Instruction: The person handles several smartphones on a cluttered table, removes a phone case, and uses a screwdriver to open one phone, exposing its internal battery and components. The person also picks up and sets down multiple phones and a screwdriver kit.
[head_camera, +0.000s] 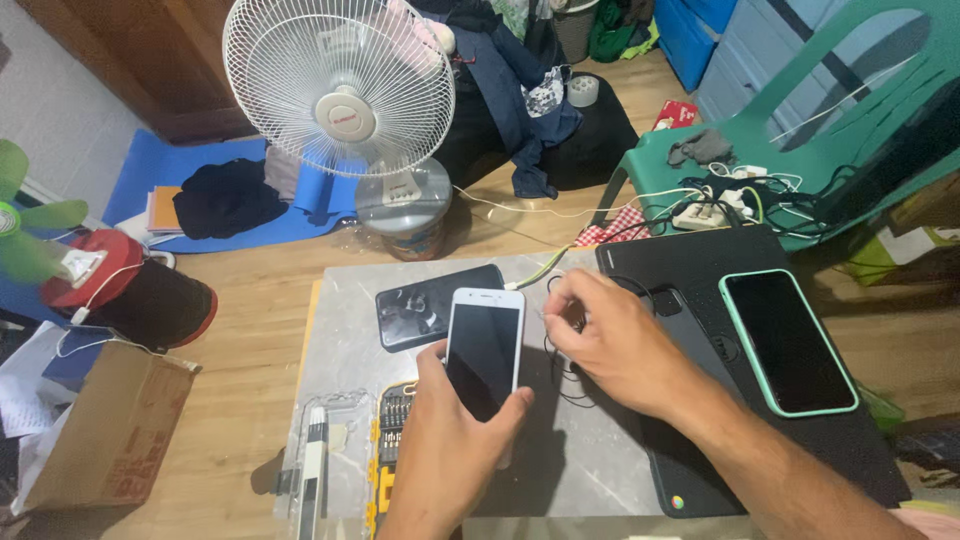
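Phone (483, 345) held over slab (590, 450), second phone (425, 305) behind it, laptop (700, 280) right, fan (340, 90) behind

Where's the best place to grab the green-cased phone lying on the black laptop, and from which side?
Take the green-cased phone by its two long edges near the middle, coming from above. It lies flat, screen up, on the closed black laptop, so only its raised case rim offers purchase. The right hand is nearest; the left hand is shut on the white phone.
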